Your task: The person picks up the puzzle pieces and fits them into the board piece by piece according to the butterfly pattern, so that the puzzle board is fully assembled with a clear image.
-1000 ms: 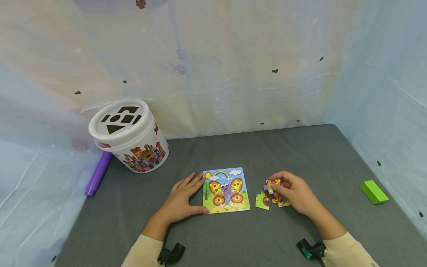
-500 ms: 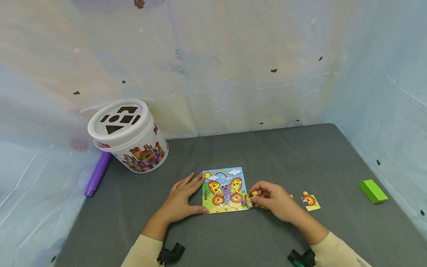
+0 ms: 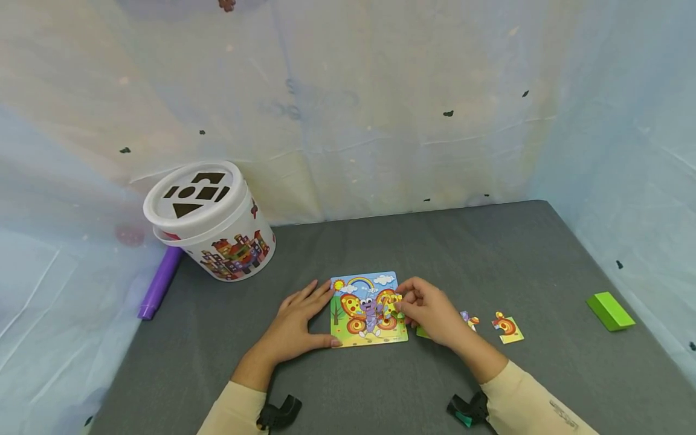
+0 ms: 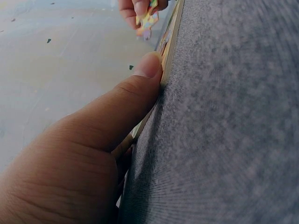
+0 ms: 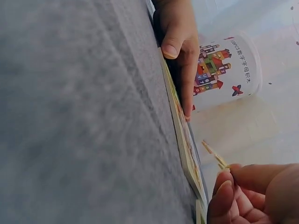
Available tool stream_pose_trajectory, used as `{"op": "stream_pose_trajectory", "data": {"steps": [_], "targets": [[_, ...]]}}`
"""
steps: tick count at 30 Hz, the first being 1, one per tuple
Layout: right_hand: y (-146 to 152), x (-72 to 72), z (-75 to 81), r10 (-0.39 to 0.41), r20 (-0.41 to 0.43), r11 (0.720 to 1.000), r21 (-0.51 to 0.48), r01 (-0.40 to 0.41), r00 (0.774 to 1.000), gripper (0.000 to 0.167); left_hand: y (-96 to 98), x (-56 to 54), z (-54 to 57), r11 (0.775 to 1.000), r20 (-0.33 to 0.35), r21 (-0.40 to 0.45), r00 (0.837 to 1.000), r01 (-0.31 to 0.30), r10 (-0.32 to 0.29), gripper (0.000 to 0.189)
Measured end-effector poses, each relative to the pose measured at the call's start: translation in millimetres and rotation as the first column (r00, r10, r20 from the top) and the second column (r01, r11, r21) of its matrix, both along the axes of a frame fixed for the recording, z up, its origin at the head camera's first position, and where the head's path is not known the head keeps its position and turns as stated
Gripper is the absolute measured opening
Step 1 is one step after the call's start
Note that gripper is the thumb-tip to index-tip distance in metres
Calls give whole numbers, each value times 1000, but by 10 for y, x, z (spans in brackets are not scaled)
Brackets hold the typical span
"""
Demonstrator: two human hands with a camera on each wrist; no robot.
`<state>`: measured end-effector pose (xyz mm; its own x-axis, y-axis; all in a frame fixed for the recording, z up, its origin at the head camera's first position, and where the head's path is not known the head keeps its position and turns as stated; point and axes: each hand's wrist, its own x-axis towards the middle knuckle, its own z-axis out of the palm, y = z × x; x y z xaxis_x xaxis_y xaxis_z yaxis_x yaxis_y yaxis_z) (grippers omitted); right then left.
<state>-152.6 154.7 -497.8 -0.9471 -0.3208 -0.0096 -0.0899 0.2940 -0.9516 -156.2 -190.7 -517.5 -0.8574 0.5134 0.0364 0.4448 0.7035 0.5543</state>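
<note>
i have the right hand (image 3: 429, 309) with thumb and fingertips clamped on a puzzle piece (image 4: 148, 22), tipped and raised clear, over the right side of the butterfly board (image 3: 361, 337). the board lies flat on the grey table (image 3: 337, 389), steadied by the left hand (image 3: 299, 319), its fingers straight at the board's left edge and gripping nothing. a loose piece (image 3: 509, 329) sits well off to the right; a second piece (image 3: 470, 320) shows past the right wrist, and a green piece (image 3: 422, 332) pokes out just beside the board. i read this step as matching the piece to the butterfly. the next move, i judge, calls for turning it to suit and lowering it gently.
</note>
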Motion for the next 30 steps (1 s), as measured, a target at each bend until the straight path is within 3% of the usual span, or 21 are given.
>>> {"op": "stream_pose_trajectory", "data": {"steps": [5, 22, 25, 28, 30], "targets": [[-92, -53, -16, -48, 57, 998, -28, 50, 997, 20, 8, -7, -8, 1000, -3, 5, 1000, 1, -1, 112], [-217, -112, -55, -114, 110, 993, -10, 115, 987, 20, -9, -15, -35, 1000, -5, 11, 1000, 2, -2, 112], [-199, -82, -45, -111, 54, 993, 35, 110, 992, 22, -12, -18, -39, 1000, -2, 12, 1000, 1, -1, 112], [-173, -42, -37, -94, -93, 982, 152, 108, 991, 21, -12, -19, -39, 1000, -2, 17, 1000, 2, -2, 112], [-158, -9, -24, -49, -217, 965, 243, 102, 975, 20, -9, -18, -35, 1000, -3, 18, 1000, 3, -3, 111]]}}
